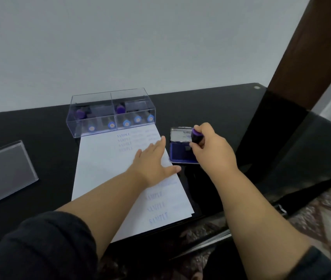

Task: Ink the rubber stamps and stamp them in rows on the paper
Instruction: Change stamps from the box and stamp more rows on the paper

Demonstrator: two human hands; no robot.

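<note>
A white sheet of paper [104, 168] lies on the black table, printed with faint blue SAMPLE marks near its top and its lower right. My left hand [152, 164] lies flat on the paper's right side with fingers spread. An open blue ink pad [178, 153] with its metal lid raised sits just right of the paper. My right hand [211, 146] grips a purple-handled rubber stamp [196, 137] and holds it down over the pad.
A clear plastic box [110, 113] with two compartments holds several more stamps behind the paper. Its clear lid [5, 172] lies at the left. The black table [39, 126] ends at the right, beside a brown post [306, 51] and patterned floor.
</note>
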